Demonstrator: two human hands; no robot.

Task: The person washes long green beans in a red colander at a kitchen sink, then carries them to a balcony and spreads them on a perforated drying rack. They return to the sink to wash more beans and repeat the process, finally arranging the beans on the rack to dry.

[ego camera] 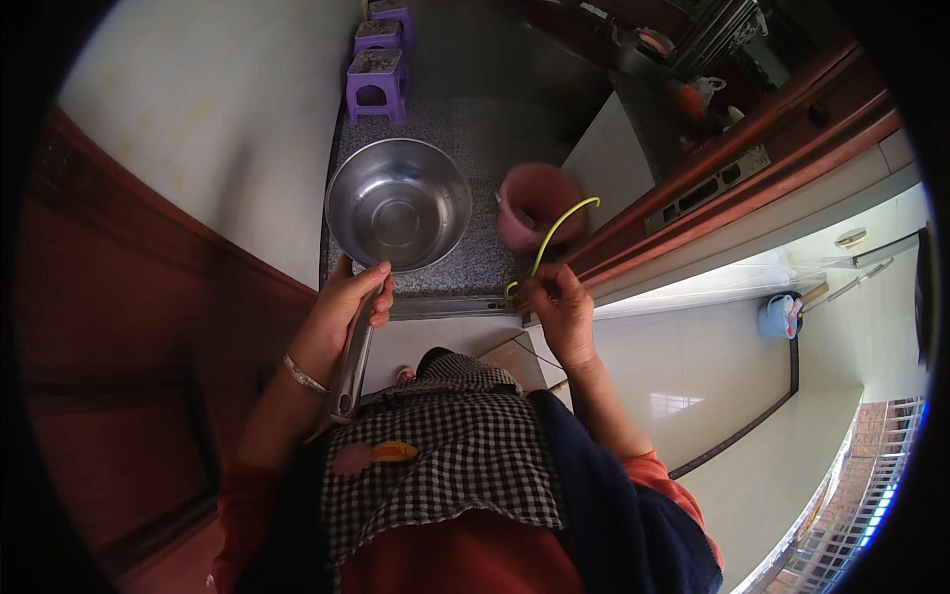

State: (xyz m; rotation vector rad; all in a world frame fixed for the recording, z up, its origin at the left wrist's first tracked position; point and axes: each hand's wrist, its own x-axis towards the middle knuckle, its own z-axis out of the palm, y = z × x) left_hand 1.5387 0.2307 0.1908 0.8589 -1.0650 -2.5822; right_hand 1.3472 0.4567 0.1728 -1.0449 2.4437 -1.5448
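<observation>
My left hand (345, 308) grips the long metal handle of a stainless steel pan (398, 204), thumb along the top near the bowl. The pan's round bowl faces up towards me and nothing shows inside it. The handle's end reaches back to my checked apron (445, 460). Between the thumb and fingers of my right hand (562, 315) is a thin yellow-green hook (555, 234), curved at both ends. Its upper end stands out in front of a pink bucket (519, 215), which rests on the speckled floor beyond the door sill.
A wooden door frame (742, 171) with a metal strike plate runs close along my right. On the left is a dark red wooden door (148, 297). Several purple stools (377, 85) line the wall ahead. A dark counter (646, 134) stands at the upper right, and a blue bucket (778, 317) farther right.
</observation>
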